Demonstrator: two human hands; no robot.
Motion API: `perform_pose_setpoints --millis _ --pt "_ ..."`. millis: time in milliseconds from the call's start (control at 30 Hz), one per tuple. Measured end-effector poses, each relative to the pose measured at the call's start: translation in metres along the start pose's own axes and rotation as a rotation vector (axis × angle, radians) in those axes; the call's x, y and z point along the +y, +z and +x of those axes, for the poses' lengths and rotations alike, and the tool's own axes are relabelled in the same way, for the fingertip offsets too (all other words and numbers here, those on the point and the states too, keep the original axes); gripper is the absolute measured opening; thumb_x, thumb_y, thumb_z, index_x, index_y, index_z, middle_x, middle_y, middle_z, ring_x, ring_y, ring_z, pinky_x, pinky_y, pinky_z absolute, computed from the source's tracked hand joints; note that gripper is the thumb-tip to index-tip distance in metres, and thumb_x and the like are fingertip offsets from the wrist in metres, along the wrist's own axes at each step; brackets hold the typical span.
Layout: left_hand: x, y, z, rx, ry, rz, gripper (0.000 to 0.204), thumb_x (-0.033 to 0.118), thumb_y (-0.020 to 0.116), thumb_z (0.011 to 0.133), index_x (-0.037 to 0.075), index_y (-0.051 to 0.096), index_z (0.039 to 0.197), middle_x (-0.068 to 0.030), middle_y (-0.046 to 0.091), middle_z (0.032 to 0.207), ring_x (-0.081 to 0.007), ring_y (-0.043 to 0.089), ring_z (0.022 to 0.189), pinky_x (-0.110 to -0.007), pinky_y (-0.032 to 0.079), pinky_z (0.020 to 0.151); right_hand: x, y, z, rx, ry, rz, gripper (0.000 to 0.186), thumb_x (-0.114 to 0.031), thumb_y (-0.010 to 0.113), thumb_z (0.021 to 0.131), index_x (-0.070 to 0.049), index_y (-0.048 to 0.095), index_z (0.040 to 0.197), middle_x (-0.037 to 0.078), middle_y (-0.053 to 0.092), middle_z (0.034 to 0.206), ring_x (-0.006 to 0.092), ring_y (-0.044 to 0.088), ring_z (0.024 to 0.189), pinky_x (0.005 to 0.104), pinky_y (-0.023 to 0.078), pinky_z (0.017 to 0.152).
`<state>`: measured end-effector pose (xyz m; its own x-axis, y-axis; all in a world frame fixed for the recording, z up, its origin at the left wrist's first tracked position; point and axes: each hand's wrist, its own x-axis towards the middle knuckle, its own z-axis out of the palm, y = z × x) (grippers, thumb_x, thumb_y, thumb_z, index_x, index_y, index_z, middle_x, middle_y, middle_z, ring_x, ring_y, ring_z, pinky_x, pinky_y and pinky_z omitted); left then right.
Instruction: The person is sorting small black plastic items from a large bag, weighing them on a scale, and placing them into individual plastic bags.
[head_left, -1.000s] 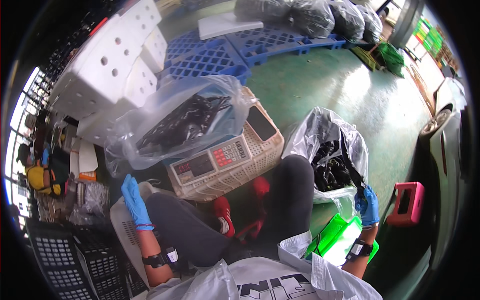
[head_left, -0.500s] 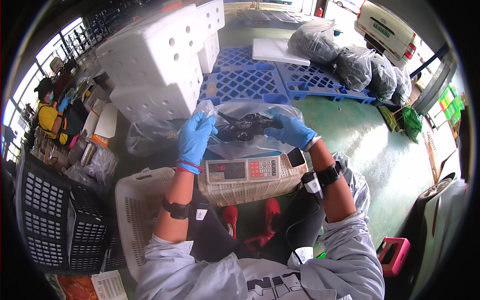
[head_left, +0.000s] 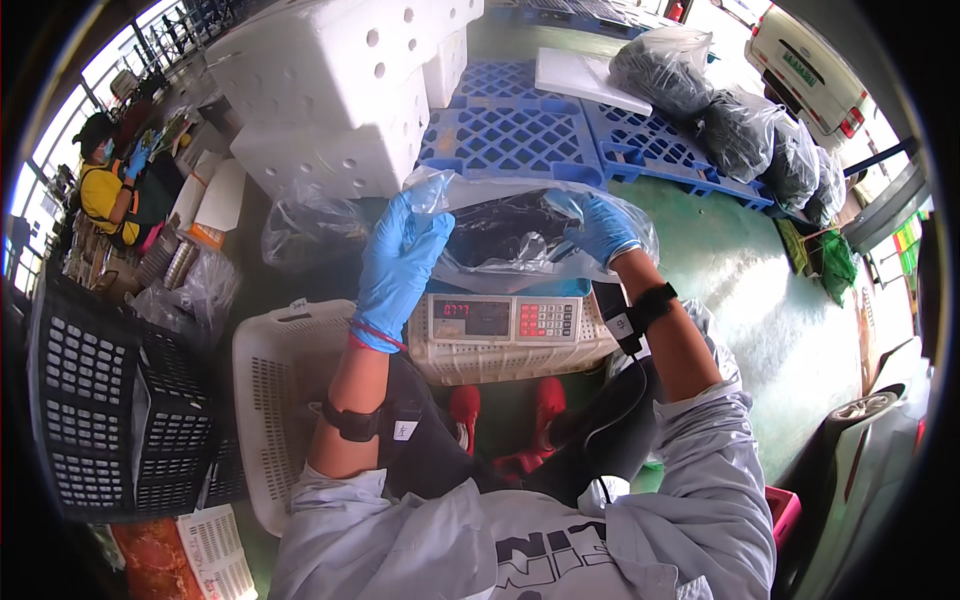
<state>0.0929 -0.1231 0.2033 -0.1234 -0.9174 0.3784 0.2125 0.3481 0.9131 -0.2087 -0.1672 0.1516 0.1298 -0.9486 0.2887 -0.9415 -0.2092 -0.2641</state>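
Your large, clear, thin plastic bag (head_left: pixel 540 262) with glossy dark contents (head_left: pixel 500 228) sits in the middle of the scene, resting on the white and grey electronic scale (head_left: pixel 497 318) with a red keypad. The scale is on the cream perforated plastic crate (head_left: pixel 500 366). White foam boxes (head_left: pixel 320 110) stand far left; a cream plastic basket (head_left: pixel 262 400) stands near left.

Your blue-gloved left hand (head_left: pixel 405 250) is pinched on the bag's film at its left edge, fingers drawn together, the plastic gathered above the fingertips. Your blue-gloved right hand (head_left: pixel 600 225) is at the bag's right side with fingers bent in toward the contents; whether they grip film or contents, you cannot tell from this view.

Handling, in judgement: the film is soft and limp, holds no shape of its own, and is likely to slide under smooth gloves. The contents look loose and likely to shift; their weight cannot be read by eye. Thin film could stretch or tear if one pinched point bears the load. The sounder hold is a gathered fold of rim on both the left and right sides, with support beneath the filled middle for any lift.
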Motion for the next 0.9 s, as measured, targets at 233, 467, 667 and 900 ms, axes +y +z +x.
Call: perform_pose_setpoints --millis 233,467,667,900 --pt "0.004 -0.020 -0.016 0.133 0.170 0.408 0.031 0.017 0.059 0.090 0.004 0.055 0.118 -0.0061 0.059 0.110 -0.0143 0.055 0.100 -0.030 0.043 0.091 -0.012 -0.007 -0.033 -0.038 -0.163 0.204 0.045 -0.013 0.066 0.078 -0.006 0.052 0.119 0.017 0.057 0.113 0.0322 0.057 0.102 0.0377 0.045 0.088" --pt "-0.003 -0.036 -0.030 0.170 0.171 0.345 0.032 0.017 0.057 0.091 0.005 0.053 0.120 -0.0066 0.058 0.113 -0.0140 0.055 0.101 -0.030 0.044 0.091 -0.013 -0.014 -0.051 -0.072 -0.235 0.311 0.025 -0.010 0.059 0.084 -0.006 0.057 0.109 0.014 0.058 0.106 0.0310 0.058 0.098 0.0362 0.046 0.084" --pt "0.004 -0.026 -0.033 0.167 0.169 0.356 0.031 0.016 0.058 0.091 0.005 0.053 0.119 -0.0072 0.057 0.114 -0.0141 0.055 0.103 -0.030 0.044 0.091 -0.030 -0.015 -0.062 -0.031 -0.300 0.316 0.016 -0.008 0.056 0.084 -0.004 0.057 0.100 0.014 0.058 0.095 0.0312 0.059 0.087 0.0377 0.048 0.076" --pt "0.080 0.046 -0.010 -0.105 0.165 0.444 0.029 0.018 0.060 0.087 0.002 0.057 0.110 -0.0109 0.062 0.101 -0.0177 0.061 0.090 -0.029 0.048 0.082 -0.103 -0.002 -0.062 -0.065 -0.366 0.928 0.071 -0.014 0.077 0.072 -0.003 0.037 0.130 0.009 0.041 0.127 0.0237 0.045 0.116 0.0287 0.041 0.098"
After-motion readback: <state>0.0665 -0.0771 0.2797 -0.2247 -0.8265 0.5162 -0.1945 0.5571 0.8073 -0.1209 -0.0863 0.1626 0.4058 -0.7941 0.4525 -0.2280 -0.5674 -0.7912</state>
